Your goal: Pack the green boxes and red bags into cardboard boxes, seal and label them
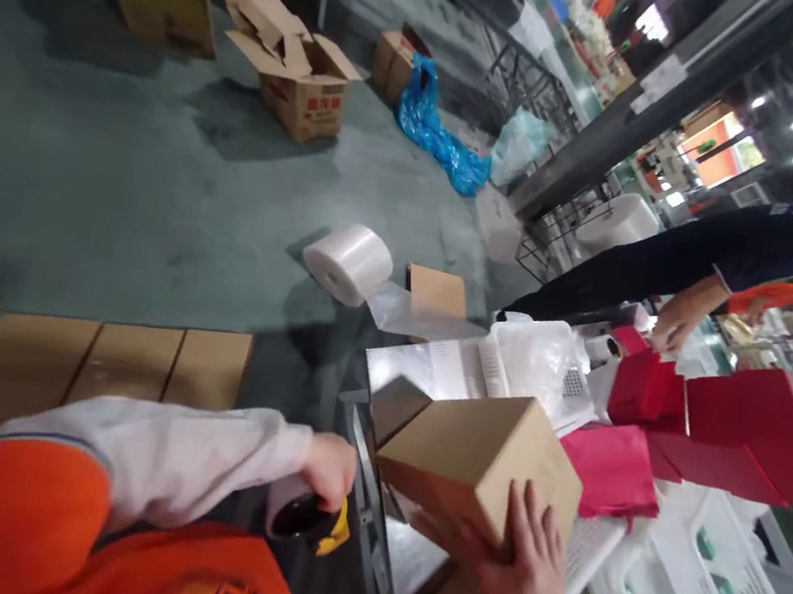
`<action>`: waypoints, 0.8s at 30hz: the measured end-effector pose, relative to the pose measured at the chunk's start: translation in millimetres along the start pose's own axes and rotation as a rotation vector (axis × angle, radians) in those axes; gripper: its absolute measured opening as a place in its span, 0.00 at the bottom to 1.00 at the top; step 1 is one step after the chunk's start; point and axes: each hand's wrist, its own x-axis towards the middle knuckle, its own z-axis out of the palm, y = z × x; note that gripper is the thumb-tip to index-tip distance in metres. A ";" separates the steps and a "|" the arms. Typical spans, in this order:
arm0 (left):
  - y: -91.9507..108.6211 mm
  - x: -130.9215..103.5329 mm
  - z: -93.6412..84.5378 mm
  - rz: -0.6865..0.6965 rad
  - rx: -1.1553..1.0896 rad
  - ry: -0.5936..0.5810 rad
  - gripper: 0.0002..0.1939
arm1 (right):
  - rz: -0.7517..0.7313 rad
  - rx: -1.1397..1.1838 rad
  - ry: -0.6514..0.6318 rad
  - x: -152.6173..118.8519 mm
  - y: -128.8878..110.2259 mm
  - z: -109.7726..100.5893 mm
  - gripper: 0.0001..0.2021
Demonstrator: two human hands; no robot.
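Observation:
My left hand (329, 469) is closed around a tape dispenser (305, 517) with a black and yellow body, held low beside the table edge. A brown cardboard box (458, 449) rests tilted in view on the metal table (414, 554), a flap sticking out at its left. My right hand (527, 572) lies against the near right side of the box, fingers stretched over its face and thumb toward its lower edge. Pink-red bags (616, 466) lie just beyond the box.
White plastic baskets (706, 582) stand at right, near large red boxes (761, 434). A co-worker's hand (690, 311) reaches over red items. A roll of clear wrap (348, 264) and opened cartons (302, 89) sit on the floor; flat cardboard (134, 360) lies at left.

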 end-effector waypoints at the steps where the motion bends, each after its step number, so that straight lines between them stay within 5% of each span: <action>1: -7.8 -14.3 -19.1 -0.047 -0.013 0.036 0.13 | -0.072 -0.038 0.023 -9.2 -2.2 12.8 0.29; 4: -17.8 -29.0 -72.6 -0.135 -0.335 0.189 0.33 | -0.236 -0.090 0.007 -28.4 9.2 29.3 0.32; 6: -10.7 -5.5 -93.1 -0.133 -0.630 0.306 0.42 | -0.298 -0.092 -0.049 -32.1 24.1 28.2 0.35; 9: 10.8 58.1 -95.5 -0.080 -0.888 0.394 0.46 | -0.316 -0.094 -0.105 -31.3 40.8 25.5 0.35; 12: 22.7 96.2 -77.2 -0.071 -0.921 0.322 0.45 | -0.302 -0.099 -0.117 -31.4 46.3 25.4 0.33; 15: 4.9 67.1 -48.3 -0.098 -0.891 0.210 0.46 | -0.290 -0.055 -0.100 -32.2 43.9 23.9 0.33; 19: -38.2 -27.1 3.6 -0.153 -0.877 0.047 0.47 | -0.213 0.029 -0.079 -26.3 15.6 26.4 0.34; 21: -48.2 -50.0 20.5 -0.176 -0.933 0.145 0.49 | -0.033 0.022 -0.060 -19.5 -13.7 29.8 0.35; 24: -42.4 -23.7 6.6 -0.131 -0.981 0.379 0.51 | 0.199 -0.039 -0.107 -6.0 -57.7 26.6 0.40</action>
